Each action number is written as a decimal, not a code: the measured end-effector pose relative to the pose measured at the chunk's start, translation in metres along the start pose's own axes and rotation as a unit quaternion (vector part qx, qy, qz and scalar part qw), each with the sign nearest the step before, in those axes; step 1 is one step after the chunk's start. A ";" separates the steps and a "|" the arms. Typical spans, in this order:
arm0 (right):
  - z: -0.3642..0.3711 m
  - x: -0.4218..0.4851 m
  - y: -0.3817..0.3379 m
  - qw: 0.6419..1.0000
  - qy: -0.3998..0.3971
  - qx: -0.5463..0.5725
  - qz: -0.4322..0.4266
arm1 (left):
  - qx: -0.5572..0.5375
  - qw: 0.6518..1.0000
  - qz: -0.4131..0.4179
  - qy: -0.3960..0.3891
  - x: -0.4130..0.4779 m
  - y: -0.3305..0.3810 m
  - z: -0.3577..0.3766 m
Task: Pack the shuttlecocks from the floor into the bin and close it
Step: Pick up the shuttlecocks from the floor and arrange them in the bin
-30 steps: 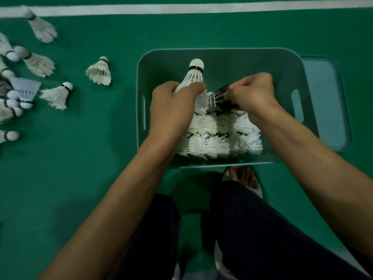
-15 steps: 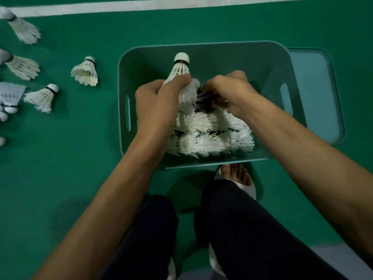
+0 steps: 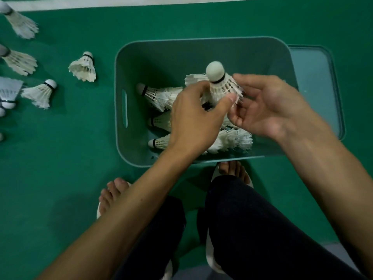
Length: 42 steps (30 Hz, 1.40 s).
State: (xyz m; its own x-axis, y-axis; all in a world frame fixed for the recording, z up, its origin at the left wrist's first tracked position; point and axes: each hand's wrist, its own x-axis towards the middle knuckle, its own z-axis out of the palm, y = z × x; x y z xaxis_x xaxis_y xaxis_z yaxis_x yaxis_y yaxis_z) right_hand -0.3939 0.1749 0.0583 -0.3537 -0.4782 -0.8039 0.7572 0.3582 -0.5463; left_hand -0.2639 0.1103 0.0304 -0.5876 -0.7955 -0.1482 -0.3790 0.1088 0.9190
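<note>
A teal bin (image 3: 201, 45) stands open on the green floor, with several white shuttlecocks (image 3: 159, 96) lying in it. My left hand (image 3: 193, 118) pinches an upright shuttlecock (image 3: 220, 85) by its feather skirt, cork up, above the bin. My right hand (image 3: 268, 106) is beside it on the right, palm up and fingers relaxed, touching the feathers. The bin's lid (image 3: 314, 81) lies flat on the floor to the right, partly under the bin's edge. Several loose shuttlecocks (image 3: 83, 67) lie on the floor to the left.
A white court line (image 3: 141, 3) runs across the top. My bare feet in white sandals (image 3: 113, 197) and dark trouser legs (image 3: 242, 229) are just in front of the bin's near rim.
My right hand has let go of the packed shuttlecocks and opened palm up. My left hand has lifted its shuttlecock and moved it right, uncovering those lying in the bin.
</note>
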 end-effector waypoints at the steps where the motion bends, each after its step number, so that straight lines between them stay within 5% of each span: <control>1: -0.001 0.002 -0.003 1.000 0.004 0.001 -0.009 | 0.015 1.000 -0.012 -0.001 0.000 0.000 -0.001; 4: -0.005 0.018 -0.014 0.986 0.080 -0.075 -0.124 | 0.020 0.997 -0.049 0.054 0.002 -0.003 -0.009; 7: -0.004 0.037 -0.016 0.881 0.214 -0.309 -0.286 | 0.027 0.984 -0.061 0.168 0.008 -0.008 -0.024; 9: -0.002 0.043 -0.012 0.808 0.257 -0.423 -0.320 | 0.047 0.975 -0.073 0.206 0.013 -0.008 -0.035; 11: -0.002 0.049 -0.008 0.781 0.271 -0.461 -0.322 | 0.050 0.973 -0.095 0.203 0.015 -0.008 -0.044; 13: 0.001 0.056 -0.007 0.804 0.265 -0.446 -0.292 | 0.053 0.977 -0.115 0.172 0.015 -0.008 -0.049; 18: 0.019 0.082 0.002 0.932 0.186 -0.277 -0.139 | 0.072 0.985 -0.121 0.101 0.019 -0.010 -0.046; 23: 0.034 0.094 0.007 0.956 0.171 -0.212 -0.111 | 0.109 0.990 -0.079 -0.035 0.023 -0.016 -0.036; 25: 0.034 0.092 0.004 0.941 0.174 -0.257 -0.133 | 0.094 0.991 -0.063 -0.070 0.020 -0.018 -0.032; 28: 0.026 0.071 0.003 0.870 0.219 -0.381 -0.224 | 0.008 0.993 -0.102 -0.056 0.014 -0.018 -0.029; 31: 0.013 0.039 0.008 0.823 0.244 -0.393 -0.330 | -0.029 0.991 -0.128 -0.031 0.010 -0.019 -0.030; 34: 0.004 0.018 0.008 0.814 0.144 -0.416 -0.379 | 0.045 0.994 -0.069 -0.076 0.014 -0.016 -0.035; 38: 0.002 0.013 -0.005 0.799 -0.138 -0.498 -0.309 | 0.085 0.976 -0.001 -0.199 0.021 -0.003 -0.038; 42: 0.001 0.011 -0.014 0.739 -0.112 -0.612 -0.257 | 0.095 0.977 -0.006 -0.192 0.024 -0.001 -0.034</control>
State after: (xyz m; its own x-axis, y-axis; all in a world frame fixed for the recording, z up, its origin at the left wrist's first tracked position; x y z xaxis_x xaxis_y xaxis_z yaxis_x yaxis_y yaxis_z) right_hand -0.4078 0.1635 0.0575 -0.2181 -0.8753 -0.4315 -0.5594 0.4744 -0.6797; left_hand -0.2534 0.0708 0.0384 -0.7934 -0.5185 -0.3190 -0.4923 0.2382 0.8372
